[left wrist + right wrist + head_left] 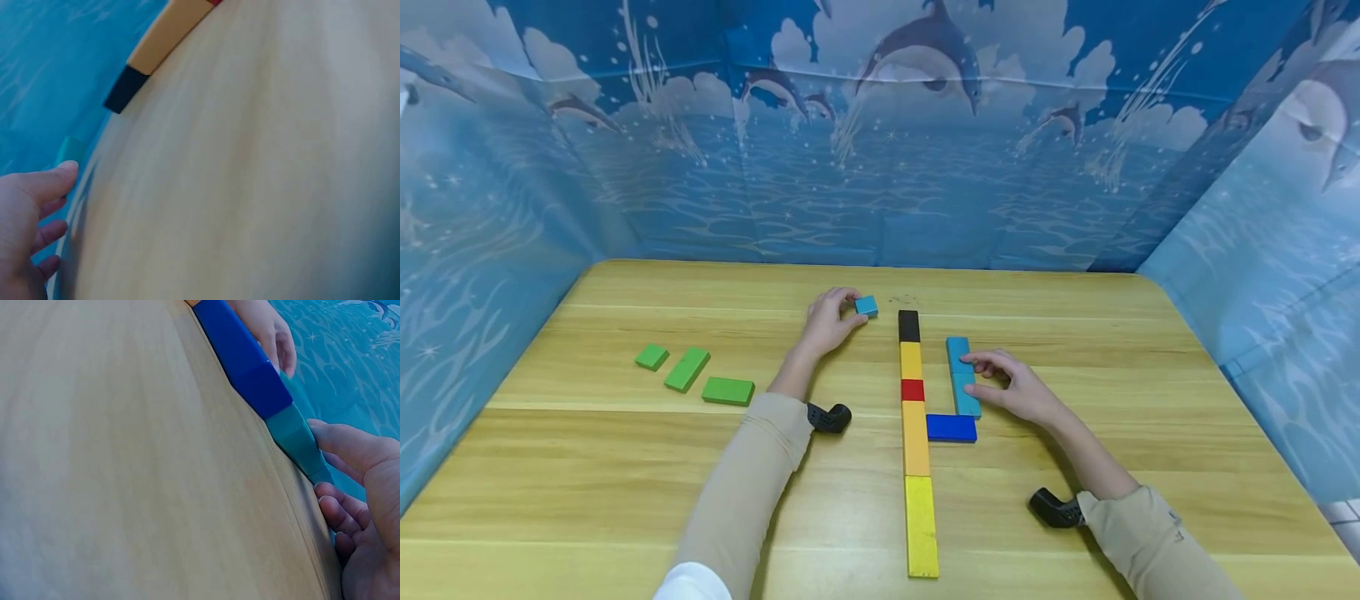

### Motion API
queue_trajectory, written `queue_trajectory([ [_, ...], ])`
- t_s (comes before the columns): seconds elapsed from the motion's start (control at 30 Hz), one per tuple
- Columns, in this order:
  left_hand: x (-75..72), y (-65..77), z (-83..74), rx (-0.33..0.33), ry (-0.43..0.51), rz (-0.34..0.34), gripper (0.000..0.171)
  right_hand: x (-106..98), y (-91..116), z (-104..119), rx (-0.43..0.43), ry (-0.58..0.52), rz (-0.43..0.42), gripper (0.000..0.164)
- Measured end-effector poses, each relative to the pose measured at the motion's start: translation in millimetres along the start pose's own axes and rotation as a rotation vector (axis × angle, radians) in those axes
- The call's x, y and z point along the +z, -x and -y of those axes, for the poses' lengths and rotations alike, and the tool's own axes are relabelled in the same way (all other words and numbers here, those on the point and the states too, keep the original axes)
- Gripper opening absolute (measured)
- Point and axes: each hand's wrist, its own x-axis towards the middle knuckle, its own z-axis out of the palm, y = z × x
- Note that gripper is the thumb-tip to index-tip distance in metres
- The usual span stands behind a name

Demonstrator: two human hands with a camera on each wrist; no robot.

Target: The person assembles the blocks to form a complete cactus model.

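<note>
At the far side of the table my left hand point(832, 320) pinches a small light blue block point(867, 307) between thumb and fingers. In the left wrist view that block is mostly hidden behind the thumb point(61, 175). My right hand point(1017, 388) touches two light blue blocks point(966, 393) lying end to end, its thumb and fingertips along their right side. The near one adjoins a dark blue block point(951, 428), set crosswise. That one meets a straight row of blocks: black point(909, 326), yellow-orange point(911, 361), red point(912, 390), light orange point(916, 437) and yellow point(921, 527).
Three green blocks point(728, 391) lie apart on the left of the wooden table point(587, 492). A blue curtain point(880, 200) with dolphins hangs behind and at both sides. Black wrist devices point(830, 418) sit at both sleeves.
</note>
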Motion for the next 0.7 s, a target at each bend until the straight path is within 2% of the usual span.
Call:
queue_trajectory([
  [0.27,17.2,-18.6,-5.9,0.002,0.008,-0.022,0.038,0,-2,1,0.009,-0.005,0.010,0.041],
  [0.43,24.0,-24.2,-11.6,-0.006,-0.009,-0.013,0.038,0,-1,-1,0.003,-0.011,0.009,0.041],
  [0.7,32.3,-29.1,-18.5,-0.032,-0.087,0.001,0.038,-2,0,2,-0.002,0.001,0.007,0.040],
])
